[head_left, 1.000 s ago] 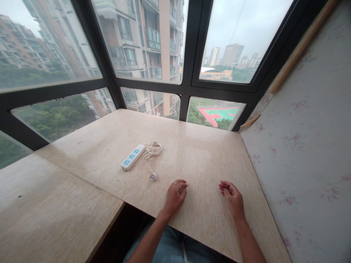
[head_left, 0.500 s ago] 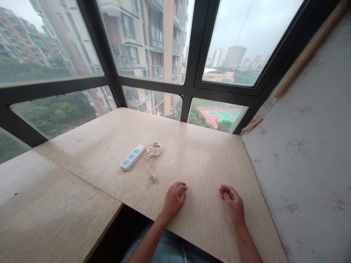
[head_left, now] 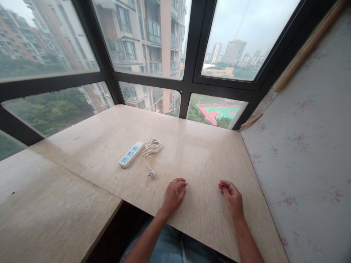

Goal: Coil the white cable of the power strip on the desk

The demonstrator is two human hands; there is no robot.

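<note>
My left hand (head_left: 174, 195) rests on the pale stone-look counter (head_left: 197, 149), its fingers loosely curled in and the thumb close to them. A ring shows on one finger, and I see nothing held. To the right, my right hand (head_left: 231, 197) is also curled, fingertips gathered by the thumb and no object visible in it. Nearest to my left hand, up and to its left, lies the clear plug (head_left: 151, 174) of a white power strip (head_left: 131, 155) with blue sockets. Its white cord (head_left: 152, 147) is loosely coiled at the strip's far end. Neither hand touches these.
Dark-framed windows (head_left: 187, 86) line the back and left. A wall with flowered wallpaper (head_left: 298, 157) bounds the right side. A second counter section (head_left: 55, 204) joins at the left, with a dark gap below its edge beside my legs (head_left: 164, 243).
The view has tilted slightly, so everything sits a little higher in the picture. The hands keep their curled pose, and the power strip has not moved on the counter.
</note>
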